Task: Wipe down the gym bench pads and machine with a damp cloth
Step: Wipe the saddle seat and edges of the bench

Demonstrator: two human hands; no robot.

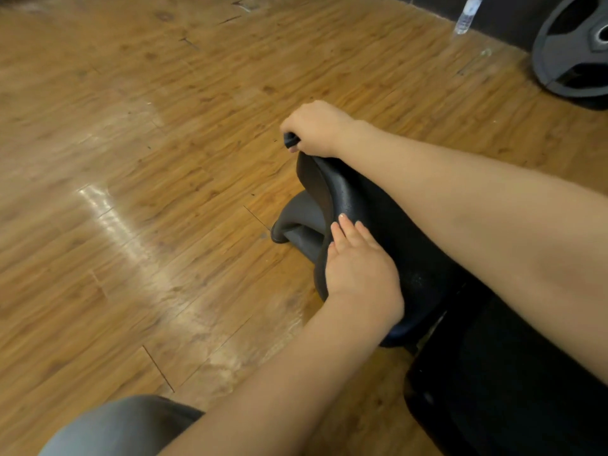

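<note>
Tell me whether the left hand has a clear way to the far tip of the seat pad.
Probably yes. The left hand lies flat on the near part of the seat pad, and bare pad runs ahead of it, but the right hand already grips something dark at that tip.

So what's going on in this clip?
A person is leaning over a black bench pad on a wooden floor. The right hand grips a small dark cloth at the pad's far end, while the left hand rests flat on the pad's near edge, fingers straight. A weight plate lies off to the right.
</note>
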